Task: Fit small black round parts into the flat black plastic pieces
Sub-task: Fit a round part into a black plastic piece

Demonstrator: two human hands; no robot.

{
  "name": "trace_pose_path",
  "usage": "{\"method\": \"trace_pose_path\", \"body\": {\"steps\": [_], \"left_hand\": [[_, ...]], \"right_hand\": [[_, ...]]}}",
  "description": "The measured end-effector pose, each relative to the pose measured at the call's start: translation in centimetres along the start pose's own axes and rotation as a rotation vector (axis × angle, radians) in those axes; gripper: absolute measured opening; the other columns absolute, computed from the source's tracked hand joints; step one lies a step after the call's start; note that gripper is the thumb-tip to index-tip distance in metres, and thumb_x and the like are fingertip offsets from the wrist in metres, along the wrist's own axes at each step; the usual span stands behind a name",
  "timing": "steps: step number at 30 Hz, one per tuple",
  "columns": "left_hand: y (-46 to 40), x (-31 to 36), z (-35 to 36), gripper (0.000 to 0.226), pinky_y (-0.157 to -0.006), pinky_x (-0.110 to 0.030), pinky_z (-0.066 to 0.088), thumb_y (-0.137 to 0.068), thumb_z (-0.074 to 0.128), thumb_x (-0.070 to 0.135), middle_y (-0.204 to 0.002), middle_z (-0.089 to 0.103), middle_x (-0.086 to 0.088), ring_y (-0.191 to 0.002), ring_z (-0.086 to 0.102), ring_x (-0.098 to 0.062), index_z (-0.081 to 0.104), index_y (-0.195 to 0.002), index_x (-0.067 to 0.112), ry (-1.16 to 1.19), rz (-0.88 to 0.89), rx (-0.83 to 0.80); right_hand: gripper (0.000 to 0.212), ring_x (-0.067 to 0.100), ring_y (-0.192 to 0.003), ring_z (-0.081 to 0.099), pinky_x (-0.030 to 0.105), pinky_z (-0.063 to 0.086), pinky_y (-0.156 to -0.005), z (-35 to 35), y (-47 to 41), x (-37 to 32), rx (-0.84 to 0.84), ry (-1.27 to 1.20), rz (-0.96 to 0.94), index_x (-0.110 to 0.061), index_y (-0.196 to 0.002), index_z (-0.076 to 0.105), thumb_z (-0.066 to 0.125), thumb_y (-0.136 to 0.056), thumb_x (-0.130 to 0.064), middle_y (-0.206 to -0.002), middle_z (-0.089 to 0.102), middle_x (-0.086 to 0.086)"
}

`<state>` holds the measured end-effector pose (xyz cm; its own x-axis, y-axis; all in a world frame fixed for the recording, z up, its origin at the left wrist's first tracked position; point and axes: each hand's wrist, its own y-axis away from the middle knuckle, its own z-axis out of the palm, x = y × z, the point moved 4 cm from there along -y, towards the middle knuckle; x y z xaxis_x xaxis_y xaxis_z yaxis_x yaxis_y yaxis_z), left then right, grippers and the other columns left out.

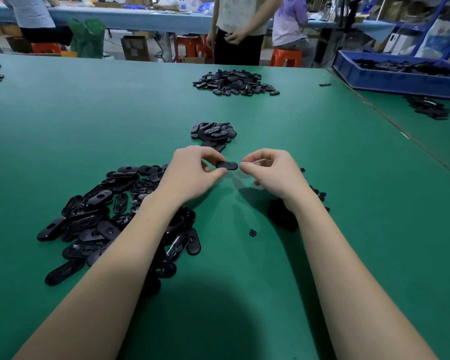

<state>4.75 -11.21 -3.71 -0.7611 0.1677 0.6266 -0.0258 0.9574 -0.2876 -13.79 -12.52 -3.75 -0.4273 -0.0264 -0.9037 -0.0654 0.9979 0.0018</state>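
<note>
Two bare forearms are seen, no sleeves reaching them. Left hand (192, 172) and right hand (272, 172) are ungloved; wrists and fingers are unadorned, nails short.

A single head-worn wide-angle view looks forward and down along both forearms at the flat green worktop (322, 157). The fingers (220, 172) sit near, at mid-frame; beyond them the worktop runs to its far edge and a workshop background.
</note>
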Motion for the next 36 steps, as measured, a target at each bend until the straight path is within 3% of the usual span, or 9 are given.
{"method": "trace_pose_path", "body": {"steps": [5,9,18,20,23,25,27,31,36], "left_hand": [[-4.9,-1.2,-0.5,0.011,-0.092,-0.033,0.054,-0.081,0.076,0.035,-0.091,0.071,0.012,-0.091,0.068,-0.015,0.073,-0.092,0.035,0.018,-0.165,0.134],[-9.1,-1.6,-0.2,0.021,-0.091,-0.029,0.050,-0.082,0.075,0.040,-0.104,0.072,0.008,-0.107,0.065,-0.016,0.075,-0.100,0.031,-0.028,-0.286,0.143],[-10.6,-2.5,0.2,0.028,-0.094,-0.032,0.052,-0.082,0.073,0.044,-0.112,0.071,0.004,-0.111,0.063,-0.021,0.072,-0.107,0.031,-0.090,-0.332,0.117],[-9.4,-2.4,-0.4,0.027,-0.088,-0.029,0.052,-0.082,0.073,0.042,-0.098,0.070,0.006,-0.104,0.065,-0.018,0.072,-0.105,0.029,-0.013,-0.301,0.128],[-6.3,-2.0,-1.7,0.019,-0.067,-0.014,0.043,-0.084,0.072,0.043,-0.086,0.069,0.013,-0.083,0.063,0.000,0.075,-0.095,0.028,0.102,-0.226,0.154],[-4.1,-1.8,-2.2,0.019,-0.068,-0.014,0.043,-0.086,0.069,0.049,-0.087,0.071,0.014,-0.079,0.063,0.003,0.075,-0.091,0.031,0.154,-0.194,0.096],[-2.4,-1.5,-2.2,0.023,-0.076,-0.025,0.049,-0.091,0.064,0.051,-0.090,0.074,0.013,-0.084,0.069,-0.006,0.074,-0.090,0.031,0.202,-0.170,-0.035],[-0.8,-0.7,-2.1,0.030,-0.082,-0.029,0.050,-0.100,0.052,0.048,-0.093,0.075,0.011,-0.087,0.071,-0.010,0.074,-0.093,0.029,0.208,-0.120,-0.182],[-0.4,-0.7,-2.5,0.039,-0.075,-0.025,0.046,-0.103,0.045,0.049,-0.093,0.076,0.007,-0.085,0.070,-0.011,0.074,-0.094,0.025,0.252,-0.142,-0.182]], "right_hand": [[0.005,0.006,-0.063,0.061,0.022,0.043,-0.064,0.0,-0.1,0.2,-0.010,0.006,-0.010,-0.029,-0.081,0.072,0.073,-0.085,-0.029,-0.079,0.073,-0.009],[0.005,0.007,-0.064,0.061,0.024,0.047,-0.069,0.0,-0.1,0.4,-0.023,0.006,-0.003,-0.028,-0.081,0.073,0.073,-0.086,-0.029,-0.082,0.075,-0.006],[0.006,0.002,-0.058,0.058,0.022,0.046,-0.065,-0.3,-0.2,0.5,-0.023,0.020,-0.017,-0.027,-0.082,0.074,0.071,-0.087,-0.030,-0.087,0.077,-0.004],[0.006,0.004,-0.062,0.060,0.024,0.050,-0.071,0.0,-0.2,0.6,-0.034,0.028,-0.019,-0.026,-0.083,0.074,0.071,-0.087,-0.029,-0.086,0.078,-0.004],[0.007,0.001,-0.063,0.059,0.019,0.049,-0.071,0.9,-0.2,0.3,-0.080,0.093,-0.046,-0.026,-0.084,0.076,0.071,-0.087,-0.030,-0.085,0.077,-0.006],[0.008,-0.006,-0.061,0.057,0.010,0.043,-0.063,2.0,-0.1,-0.1,-0.147,0.176,-0.091,-0.027,-0.085,0.077,0.071,-0.088,-0.032,-0.079,0.074,-0.012],[0.008,-0.010,-0.060,0.056,0.007,0.040,-0.059,3.1,0.4,-0.7,-0.218,0.258,-0.146,-0.028,-0.084,0.078,0.073,-0.087,-0.033,-0.070,0.068,-0.017],[0.011,0.000,-0.078,0.062,0.025,0.051,-0.078,5.6,1.5,-1.9,-0.306,0.405,-0.220,-0.034,-0.085,0.077,0.077,-0.083,-0.045,-0.079,0.070,-0.019],[0.014,0.011,-0.083,0.063,0.030,0.053,-0.081,8.0,2.9,-2.7,-0.310,0.479,-0.265,-0.034,-0.091,0.075,0.077,-0.084,-0.046,-0.080,0.067,-0.013]]}}
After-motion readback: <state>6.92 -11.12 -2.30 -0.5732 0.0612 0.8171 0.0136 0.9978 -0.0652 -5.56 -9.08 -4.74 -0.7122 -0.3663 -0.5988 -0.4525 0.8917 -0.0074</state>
